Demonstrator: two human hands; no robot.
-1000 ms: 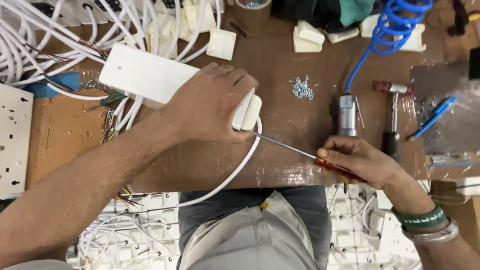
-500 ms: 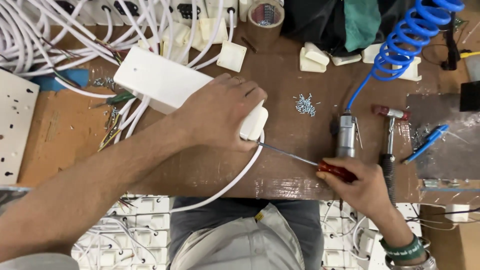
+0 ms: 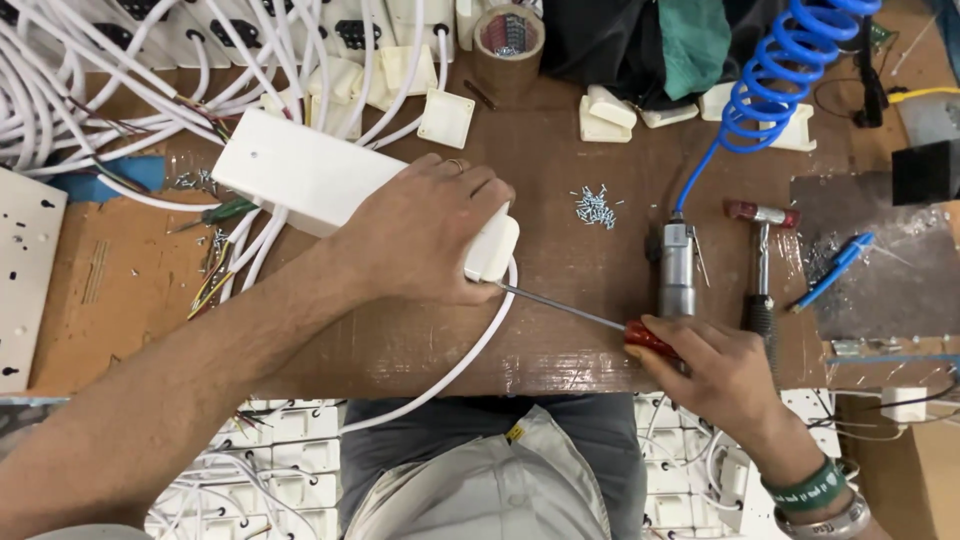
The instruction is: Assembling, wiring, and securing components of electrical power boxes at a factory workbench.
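Observation:
My left hand (image 3: 425, 235) presses down on the near end of a long white plastic box (image 3: 300, 175) lying on the brown workbench (image 3: 560, 320). A white cable (image 3: 455, 365) curves out from under that end toward my lap. My right hand (image 3: 715, 375) grips the red handle of a screwdriver (image 3: 575, 312), whose metal shaft points left with its tip at the box's end, just under my left fingers.
A small pile of screws (image 3: 597, 205) lies right of the box. Beyond it are a pneumatic tool (image 3: 678, 270) on a blue coiled hose (image 3: 790, 80), a hammer (image 3: 762, 260), a blue pen (image 3: 835, 270), a tape roll (image 3: 508, 35), white covers and many white cables (image 3: 110, 80).
My right hand with the screwdriver has drawn back toward the table's near edge and lower right. My left hand stays on the box, and the view has shifted slightly.

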